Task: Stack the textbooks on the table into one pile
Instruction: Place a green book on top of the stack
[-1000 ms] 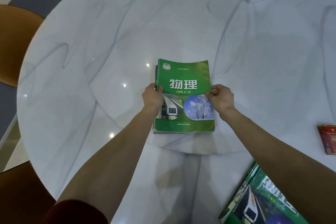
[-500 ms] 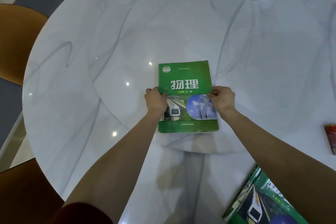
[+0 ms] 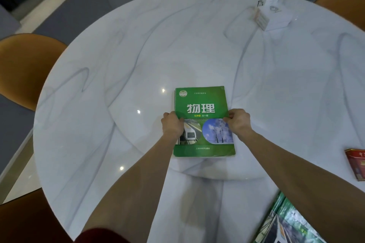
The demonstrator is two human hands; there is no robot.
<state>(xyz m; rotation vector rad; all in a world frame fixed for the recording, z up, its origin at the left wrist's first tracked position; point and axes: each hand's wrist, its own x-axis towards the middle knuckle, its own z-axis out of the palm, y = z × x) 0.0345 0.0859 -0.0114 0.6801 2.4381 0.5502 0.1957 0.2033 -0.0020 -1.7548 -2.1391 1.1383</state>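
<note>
Two hands, our left hand (image 3: pixel 172 125) and right hand (image 3: pixel 238 122), grip opposite edges of the green textbook (image 3: pixel 203 120) lying flat on the surface (image 3: pixel 138 55).

Round white table (image 3: pixel 122 61), marbled with grey veins, glossy, small light spots on it. Green textbook (image 3: pixel 203 104) lies flat near the table's middle, cover up; more page edges show under its left side, so it tops a pile. White tissue box (image 3: pixel 273 16) far beyond the textbook, toward the far right rim. Red packet (image 3: pixel 356 163) right of the textbook, well apart, cut by the frame edge. More green books (image 3: pixel 286 223) near-right of the textbook at the near rim, partly out of frame.
</note>
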